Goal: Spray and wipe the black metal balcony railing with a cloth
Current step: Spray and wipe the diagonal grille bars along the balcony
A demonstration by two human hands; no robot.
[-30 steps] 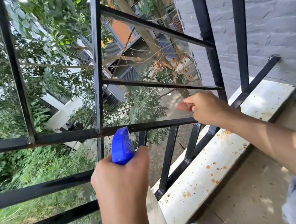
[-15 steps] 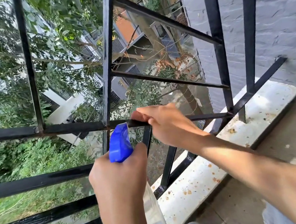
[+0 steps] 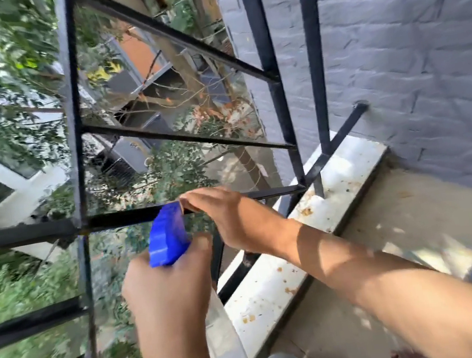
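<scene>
The black metal railing point(image 3: 22, 235) fills the left and middle of the head view, with a horizontal bar running across at mid height. My right hand point(image 3: 234, 219) lies on that bar with its fingers curled over it; no cloth shows under the hand. My left hand point(image 3: 168, 287) grips a spray bottle point(image 3: 167, 238) with a blue head and a clear body. It is held upright just below the bar, its head touching the fingertips of my right hand.
A white stone ledge point(image 3: 274, 280) speckled with brown spots runs under the railing's feet. A grey brick wall point(image 3: 408, 45) closes the right side. The beige balcony floor point(image 3: 387, 217) lies below it. Trees and buildings show far below through the bars.
My right hand has slid left along the horizontal bar, from near the right upright to beside the bottle's head. My left hand and the bottle have stayed in about the same place.
</scene>
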